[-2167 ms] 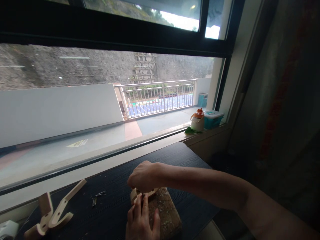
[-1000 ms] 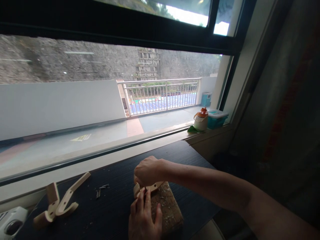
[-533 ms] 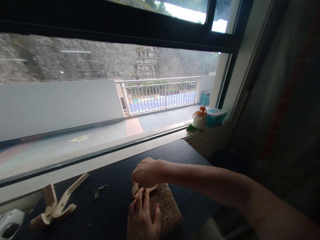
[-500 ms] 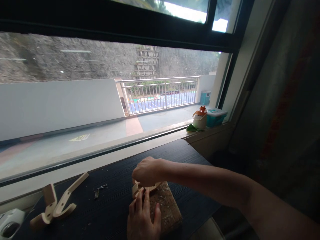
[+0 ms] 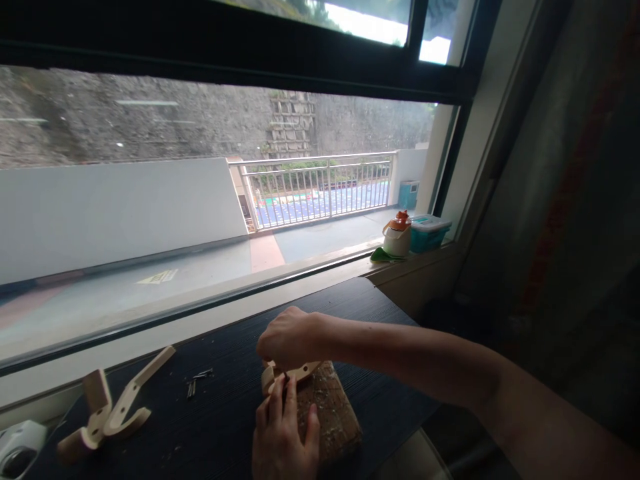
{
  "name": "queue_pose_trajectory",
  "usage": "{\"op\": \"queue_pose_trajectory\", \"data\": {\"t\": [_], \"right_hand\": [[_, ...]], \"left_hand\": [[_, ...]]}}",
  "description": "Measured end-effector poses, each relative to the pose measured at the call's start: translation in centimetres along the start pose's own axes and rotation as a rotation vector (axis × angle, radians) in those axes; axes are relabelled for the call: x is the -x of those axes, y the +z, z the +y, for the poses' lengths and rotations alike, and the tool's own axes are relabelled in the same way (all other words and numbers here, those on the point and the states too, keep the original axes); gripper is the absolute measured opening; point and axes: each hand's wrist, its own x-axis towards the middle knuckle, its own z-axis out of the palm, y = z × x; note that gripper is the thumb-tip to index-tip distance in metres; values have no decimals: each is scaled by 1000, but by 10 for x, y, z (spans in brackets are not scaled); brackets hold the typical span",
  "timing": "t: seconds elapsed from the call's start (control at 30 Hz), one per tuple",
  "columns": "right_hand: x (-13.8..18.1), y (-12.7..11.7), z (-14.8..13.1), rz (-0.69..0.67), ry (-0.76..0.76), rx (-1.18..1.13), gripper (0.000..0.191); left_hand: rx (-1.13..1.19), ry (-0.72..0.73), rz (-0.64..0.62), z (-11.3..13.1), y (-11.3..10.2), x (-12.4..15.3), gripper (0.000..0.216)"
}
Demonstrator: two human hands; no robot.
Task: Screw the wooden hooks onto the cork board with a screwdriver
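Note:
A pale wooden piece [image 5: 295, 372] lies across the far end of a rough brown wooden block [image 5: 327, 410] on the dark table [image 5: 225, 413]. My left hand [image 5: 283, 437] lies flat on the block, its fingers stretched out against the pale piece. My right hand [image 5: 287, 339] is closed in a fist just above the piece, gripping something small and dark that points down at it; I cannot make out what it is.
Two pale wooden hook-shaped parts [image 5: 107, 413] lie at the table's left. Several small dark nails [image 5: 196, 381] lie between them and the block. A white device [image 5: 17, 450] sits at the far left edge. On the window sill [image 5: 350, 267] stand a small jug [image 5: 397, 235] and a teal box [image 5: 429, 231].
My right fist has risen slightly above the pale piece. My left hand stays flat on the block. The view has shifted a little.

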Motion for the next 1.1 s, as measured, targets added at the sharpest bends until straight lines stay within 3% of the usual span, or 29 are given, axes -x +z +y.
{"op": "queue_pose_trajectory", "data": {"t": [0.17,0.43,0.6,0.83,1.1], "right_hand": [[-1,2,-1,-3,-55,2,18],[-7,15,9,43,51,-63,27],[-5,10,6,37,67,-61,27],[2,-4,-1,-20,-62,9,21],[-8,18,9,71,-36,-35,24]], "left_hand": [[7,0,-15,-2,1,1,46],[34,-43,-32,0,1,1,46],[35,-38,-39,0,-1,0,46],[1,-15,-27,1,-4,0,45],[33,-28,-32,-1,0,1,48]]}}
